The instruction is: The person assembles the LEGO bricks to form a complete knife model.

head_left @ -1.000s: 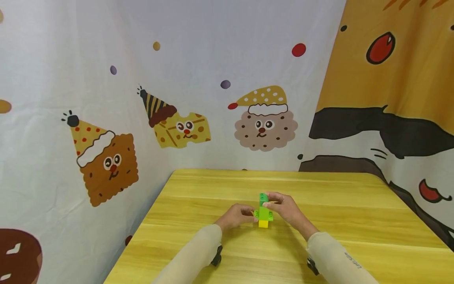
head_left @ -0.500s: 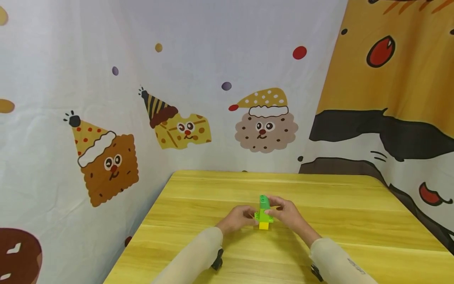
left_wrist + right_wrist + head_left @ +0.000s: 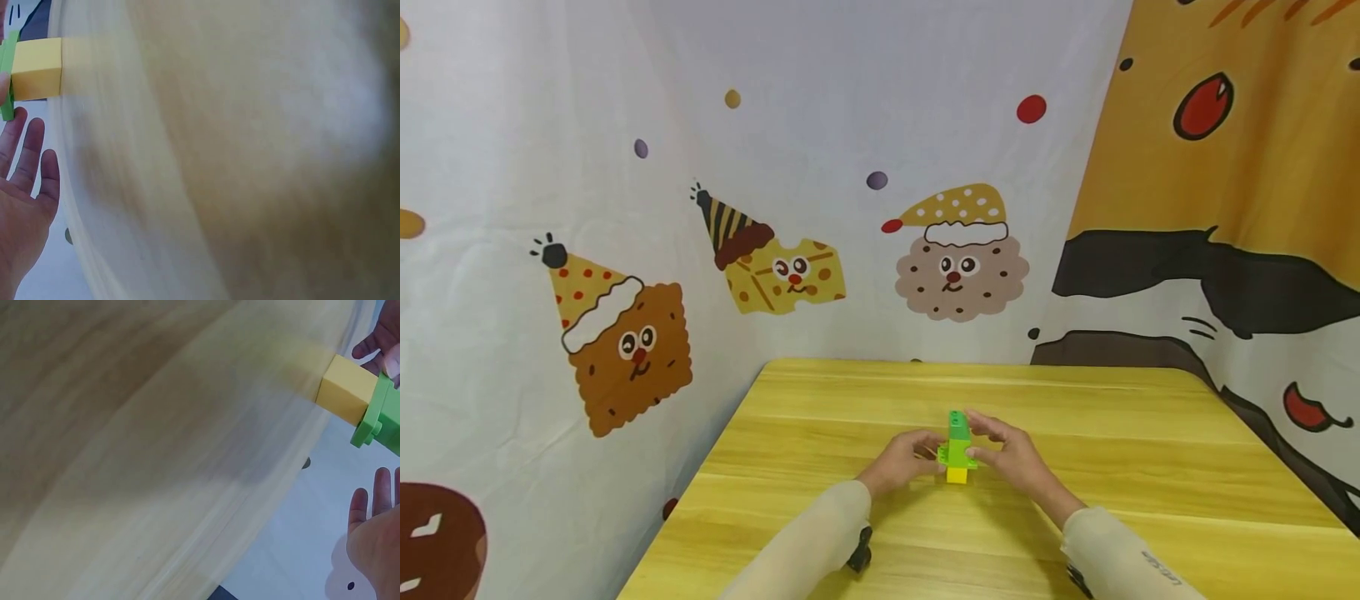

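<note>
A small tower of toy building bricks (image 3: 958,450) stands upright on the wooden table. Its base is a yellow brick (image 3: 37,69). Above that sits a wider bright-green plate (image 3: 373,412), then a bright-green brick and a darker green sloped brick (image 3: 958,426) on top. From the left, my left hand (image 3: 904,461) pinches the plate's end, its thumb (image 3: 392,361) against the green edge. My right hand (image 3: 1017,458) curves beside the tower's right side, thumb near the bright-green brick. In the right wrist view its visible fingers (image 3: 381,492) are extended, apart from the bricks.
The yellowish wood-grain table (image 3: 820,400) extends around both hands. Behind it hangs a white curtain (image 3: 820,75) printed with cartoon biscuits and cheese. A black strap piece (image 3: 861,550) sits under the left sleeve.
My right hand has loosened from the upper bricks and shifted slightly right and down. The tower stays in nearly the same place, and the left hand has hardly moved.
</note>
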A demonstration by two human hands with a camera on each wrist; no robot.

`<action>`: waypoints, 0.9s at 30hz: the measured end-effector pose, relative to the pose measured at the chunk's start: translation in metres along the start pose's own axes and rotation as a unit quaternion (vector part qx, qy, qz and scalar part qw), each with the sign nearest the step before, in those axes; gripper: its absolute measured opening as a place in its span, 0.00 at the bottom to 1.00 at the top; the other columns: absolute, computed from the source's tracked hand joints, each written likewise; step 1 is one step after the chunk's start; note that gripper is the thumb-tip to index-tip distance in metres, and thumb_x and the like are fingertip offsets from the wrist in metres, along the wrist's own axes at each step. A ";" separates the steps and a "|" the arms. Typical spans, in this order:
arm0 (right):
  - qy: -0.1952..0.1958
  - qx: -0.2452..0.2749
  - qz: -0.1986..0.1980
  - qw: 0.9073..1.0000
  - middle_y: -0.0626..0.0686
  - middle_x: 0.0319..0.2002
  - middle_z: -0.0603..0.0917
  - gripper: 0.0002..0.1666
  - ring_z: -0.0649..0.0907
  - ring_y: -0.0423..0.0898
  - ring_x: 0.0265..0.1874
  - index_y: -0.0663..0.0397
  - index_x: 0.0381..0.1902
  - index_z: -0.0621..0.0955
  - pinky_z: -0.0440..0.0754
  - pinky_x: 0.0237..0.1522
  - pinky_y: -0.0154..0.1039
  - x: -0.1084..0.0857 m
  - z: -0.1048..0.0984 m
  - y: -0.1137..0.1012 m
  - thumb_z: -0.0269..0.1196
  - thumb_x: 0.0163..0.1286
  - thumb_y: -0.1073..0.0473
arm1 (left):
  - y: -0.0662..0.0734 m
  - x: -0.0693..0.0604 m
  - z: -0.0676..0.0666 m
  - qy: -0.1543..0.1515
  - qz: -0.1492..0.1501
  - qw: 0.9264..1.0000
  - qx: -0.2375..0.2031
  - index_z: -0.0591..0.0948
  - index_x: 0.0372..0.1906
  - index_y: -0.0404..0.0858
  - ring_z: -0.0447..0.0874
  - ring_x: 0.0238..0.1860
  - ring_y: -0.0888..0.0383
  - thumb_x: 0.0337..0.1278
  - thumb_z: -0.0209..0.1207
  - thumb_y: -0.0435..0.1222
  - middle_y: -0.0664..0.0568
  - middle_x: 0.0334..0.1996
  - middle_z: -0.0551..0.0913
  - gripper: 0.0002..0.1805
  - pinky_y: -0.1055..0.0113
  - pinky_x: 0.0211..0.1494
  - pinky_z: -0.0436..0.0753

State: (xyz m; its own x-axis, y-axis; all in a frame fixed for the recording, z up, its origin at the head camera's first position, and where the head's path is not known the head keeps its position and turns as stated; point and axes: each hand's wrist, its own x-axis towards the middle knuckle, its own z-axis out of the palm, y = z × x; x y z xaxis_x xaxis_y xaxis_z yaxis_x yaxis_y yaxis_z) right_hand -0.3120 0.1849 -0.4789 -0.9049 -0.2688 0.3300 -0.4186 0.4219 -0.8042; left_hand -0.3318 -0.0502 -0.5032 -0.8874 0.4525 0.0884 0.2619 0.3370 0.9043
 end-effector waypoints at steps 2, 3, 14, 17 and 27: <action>0.003 -0.006 -0.008 1.000 0.54 0.56 0.82 0.37 0.79 0.55 0.56 0.46 0.70 0.74 0.71 0.59 0.61 0.000 0.001 0.001 0.70 0.64 0.64 | 0.000 -0.001 0.000 0.000 0.004 1.000 -0.002 0.81 0.58 0.45 0.80 0.46 0.59 0.60 0.68 0.36 0.59 0.49 0.83 0.20 0.61 0.50 0.80; 0.005 -0.008 -0.011 1.000 0.53 0.56 0.83 0.36 0.80 0.55 0.56 0.46 0.69 0.74 0.71 0.59 0.61 0.000 0.002 0.001 0.70 0.63 0.65 | 0.000 -0.001 0.000 -0.001 0.006 1.000 -0.003 0.81 0.59 0.46 0.80 0.46 0.59 0.61 0.68 0.37 0.59 0.49 0.83 0.21 0.61 0.49 0.80; 0.010 -0.015 0.006 1.000 0.55 0.55 0.83 0.38 0.80 0.55 0.55 0.42 0.71 0.73 0.71 0.59 0.62 0.004 0.006 0.000 0.70 0.64 0.65 | -0.004 -0.001 -0.001 0.008 0.002 1.000 0.006 0.80 0.62 0.50 0.79 0.48 0.59 0.64 0.65 0.40 0.59 0.49 0.83 0.22 0.58 0.52 0.80; 0.009 -0.017 0.009 1.000 0.56 0.55 0.83 0.39 0.80 0.55 0.55 0.41 0.71 0.72 0.71 0.59 0.61 0.005 0.006 0.001 0.70 0.64 0.66 | -0.004 -0.001 -0.002 0.009 -0.001 1.000 0.007 0.79 0.64 0.51 0.79 0.49 0.59 0.64 0.65 0.40 0.59 0.48 0.83 0.23 0.56 0.53 0.80; 0.002 -0.007 0.026 1.000 0.55 0.53 0.84 0.40 0.80 0.54 0.54 0.39 0.72 0.71 0.71 0.59 0.61 0.009 0.008 0.006 0.68 0.65 0.66 | -0.001 0.000 0.001 0.028 0.009 1.000 0.008 0.76 0.67 0.49 0.81 0.49 0.58 0.62 0.67 0.39 0.59 0.45 0.84 0.28 0.57 0.54 0.80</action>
State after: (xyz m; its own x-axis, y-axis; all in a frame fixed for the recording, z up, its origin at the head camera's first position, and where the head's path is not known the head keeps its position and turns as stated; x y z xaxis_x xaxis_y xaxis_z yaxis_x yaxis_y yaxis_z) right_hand -0.3222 0.1780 -0.4846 -0.9259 -0.2432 0.2891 -0.3716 0.4480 -0.8132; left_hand -0.3315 -0.0496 -0.5050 -0.9026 0.4110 0.1281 0.2832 0.3428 0.8957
